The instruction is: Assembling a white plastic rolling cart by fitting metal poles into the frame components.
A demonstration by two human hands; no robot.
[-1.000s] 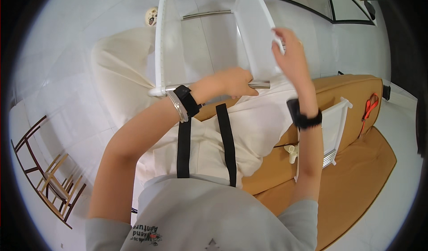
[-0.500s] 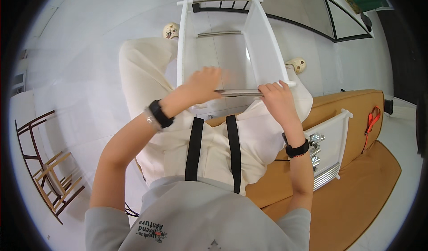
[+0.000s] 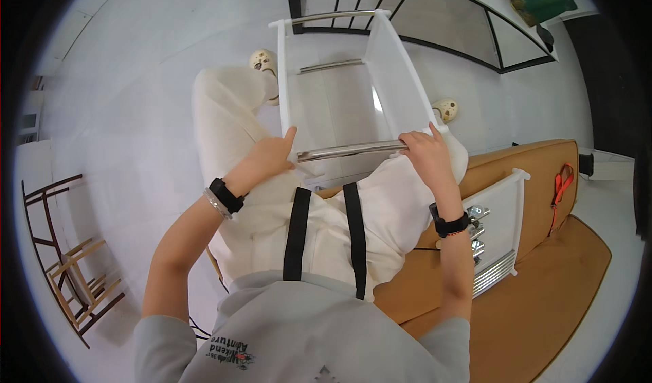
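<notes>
A white rack frame stands between my legs, its left side panel (image 3: 284, 77) and right side panel (image 3: 401, 70) spanned by metal tubes. The far tube (image 3: 333, 16) and a lower tube (image 3: 331, 65) bridge the two panels. My right hand (image 3: 428, 155) is closed around the right end of the near metal tube (image 3: 352, 150), close to the right panel. That tube's left end stops short of the left panel, with a small gap showing. My left hand (image 3: 270, 154) grips the near end of the left panel, thumb up; its fingers are partly hidden.
On the tan sofa (image 3: 543, 274) at my right lies another white panel (image 3: 502, 213) with shiny metal fittings (image 3: 478, 232) and several metal tubes (image 3: 494, 274). A red strap (image 3: 562, 189) hangs over the sofa. Wooden chairs (image 3: 78, 281) stand left; a black metal frame (image 3: 499, 36) is ahead.
My left hand has moved left and down, from the tube's left end to the left panel. The tube's left end has dropped slightly. My right hand keeps its hold.
</notes>
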